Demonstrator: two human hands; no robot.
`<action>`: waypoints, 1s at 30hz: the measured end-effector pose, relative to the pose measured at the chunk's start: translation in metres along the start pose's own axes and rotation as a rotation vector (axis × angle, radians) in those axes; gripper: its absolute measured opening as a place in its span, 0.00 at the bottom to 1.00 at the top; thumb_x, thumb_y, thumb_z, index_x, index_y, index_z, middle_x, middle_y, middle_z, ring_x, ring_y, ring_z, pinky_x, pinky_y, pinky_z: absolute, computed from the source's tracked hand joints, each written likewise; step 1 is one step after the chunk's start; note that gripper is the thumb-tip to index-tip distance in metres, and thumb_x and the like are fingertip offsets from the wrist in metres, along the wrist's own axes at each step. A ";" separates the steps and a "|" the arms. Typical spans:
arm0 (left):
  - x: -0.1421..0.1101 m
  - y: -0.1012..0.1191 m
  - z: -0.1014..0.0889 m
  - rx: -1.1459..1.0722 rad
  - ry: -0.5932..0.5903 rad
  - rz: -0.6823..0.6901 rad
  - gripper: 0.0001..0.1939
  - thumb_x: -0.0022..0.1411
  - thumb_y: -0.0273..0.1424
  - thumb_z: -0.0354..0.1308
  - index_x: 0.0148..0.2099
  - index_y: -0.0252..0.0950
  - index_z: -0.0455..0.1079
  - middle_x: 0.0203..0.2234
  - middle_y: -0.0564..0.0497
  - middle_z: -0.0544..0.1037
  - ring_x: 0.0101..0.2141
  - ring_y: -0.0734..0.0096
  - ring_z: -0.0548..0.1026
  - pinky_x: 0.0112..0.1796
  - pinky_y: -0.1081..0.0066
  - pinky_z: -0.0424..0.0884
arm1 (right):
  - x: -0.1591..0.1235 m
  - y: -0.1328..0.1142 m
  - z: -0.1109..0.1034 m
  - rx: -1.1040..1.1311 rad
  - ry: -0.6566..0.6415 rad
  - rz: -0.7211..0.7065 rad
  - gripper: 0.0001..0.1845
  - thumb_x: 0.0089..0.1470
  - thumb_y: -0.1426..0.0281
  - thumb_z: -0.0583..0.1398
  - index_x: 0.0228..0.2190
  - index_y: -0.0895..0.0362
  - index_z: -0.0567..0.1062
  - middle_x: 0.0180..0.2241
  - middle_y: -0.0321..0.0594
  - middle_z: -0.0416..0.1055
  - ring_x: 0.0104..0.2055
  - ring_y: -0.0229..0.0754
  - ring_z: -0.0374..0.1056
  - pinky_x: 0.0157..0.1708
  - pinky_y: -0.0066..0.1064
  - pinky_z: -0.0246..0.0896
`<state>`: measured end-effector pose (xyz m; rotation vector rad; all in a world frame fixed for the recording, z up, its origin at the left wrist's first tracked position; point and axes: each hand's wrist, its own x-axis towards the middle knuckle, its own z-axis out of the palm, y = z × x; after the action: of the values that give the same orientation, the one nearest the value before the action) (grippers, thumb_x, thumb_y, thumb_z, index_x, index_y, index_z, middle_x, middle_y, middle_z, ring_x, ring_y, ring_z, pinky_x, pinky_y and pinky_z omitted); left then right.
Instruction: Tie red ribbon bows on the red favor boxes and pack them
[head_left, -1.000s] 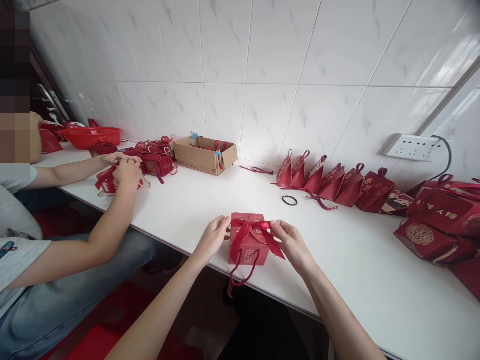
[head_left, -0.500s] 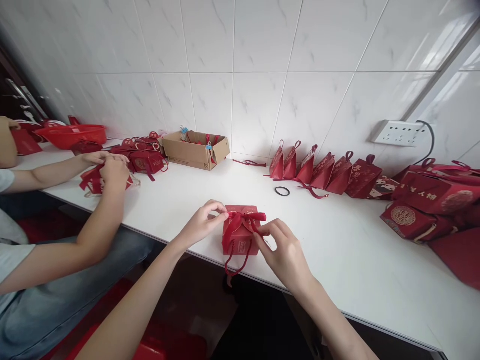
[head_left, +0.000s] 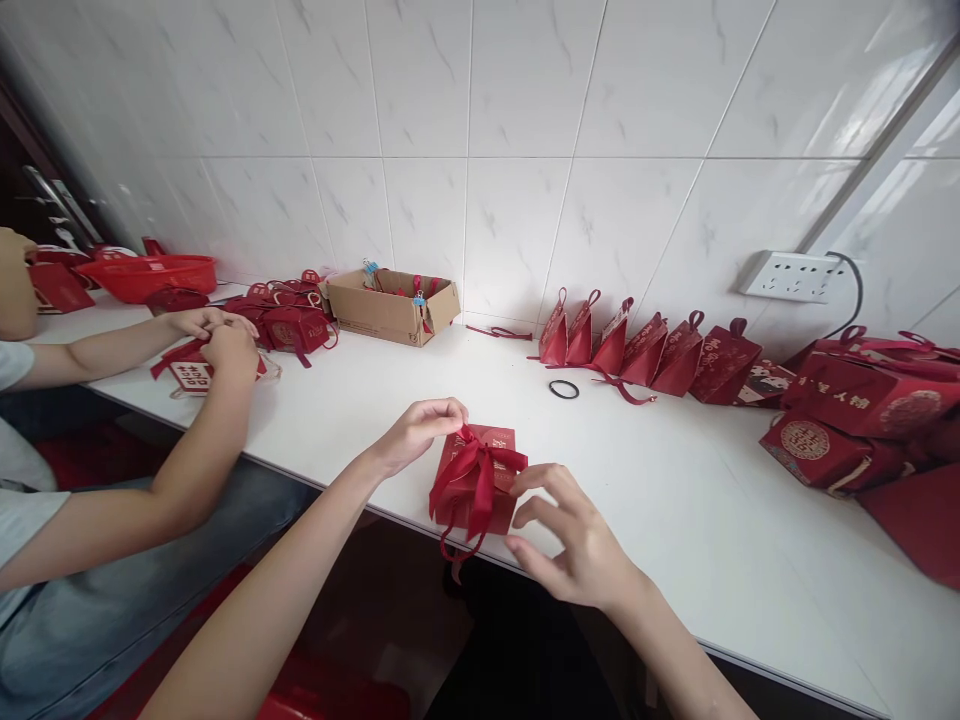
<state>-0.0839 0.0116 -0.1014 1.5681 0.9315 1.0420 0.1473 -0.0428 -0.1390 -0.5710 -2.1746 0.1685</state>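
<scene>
A red gift box [head_left: 499, 512] sits at the table's front edge, turned a little, with a red cord handle hanging over the edge. On its top a red ribbon [head_left: 480, 462] is tied in a bow, its tails falling down the front. My left hand [head_left: 426, 430] pinches a loop of the ribbon at the box's upper left corner. At the right side of the box my right hand [head_left: 574, 535] is open, fingers curved and spread, with nothing between them.
A black ring [head_left: 564, 389] lies behind the box. Several pointed red boxes [head_left: 645, 352] line the wall, and more are piled at right [head_left: 862, 400]. A cardboard box [head_left: 386, 308] stands at back left. A co-worker's hands [head_left: 225, 335] handle another red box.
My right hand has let go of the ribbon and opened beside the box. The left hand has drawn its loop slightly right; the gift box has turned and the ribbon tail hangs down its front.
</scene>
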 end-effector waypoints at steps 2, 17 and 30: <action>-0.001 -0.003 0.000 -0.082 -0.027 -0.018 0.11 0.50 0.38 0.58 0.23 0.36 0.65 0.26 0.49 0.67 0.30 0.68 0.64 0.35 0.67 0.63 | 0.000 0.009 -0.002 0.103 0.065 0.112 0.12 0.54 0.62 0.60 0.37 0.53 0.64 0.40 0.45 0.64 0.45 0.49 0.64 0.41 0.43 0.65; -0.009 -0.003 -0.002 0.055 0.009 -0.078 0.10 0.55 0.38 0.59 0.35 0.37 0.68 0.24 0.54 0.70 0.27 0.72 0.67 0.33 0.70 0.61 | 0.005 0.035 0.026 0.289 -0.161 0.415 0.54 0.42 0.61 0.68 0.60 0.48 0.41 0.57 0.50 0.49 0.61 0.53 0.53 0.58 0.51 0.54; 0.131 -0.038 0.087 -0.097 0.160 -0.038 0.41 0.50 0.48 0.61 0.61 0.40 0.52 0.64 0.39 0.51 0.61 0.51 0.56 0.54 0.58 0.62 | 0.000 0.148 -0.053 -0.258 0.105 0.136 0.46 0.47 0.66 0.65 0.61 0.51 0.47 0.58 0.54 0.48 0.63 0.57 0.48 0.56 0.55 0.56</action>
<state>0.0387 0.1138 -0.1269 1.3972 0.9997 1.1818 0.2388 0.0846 -0.1528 -0.8551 -2.0690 -0.0696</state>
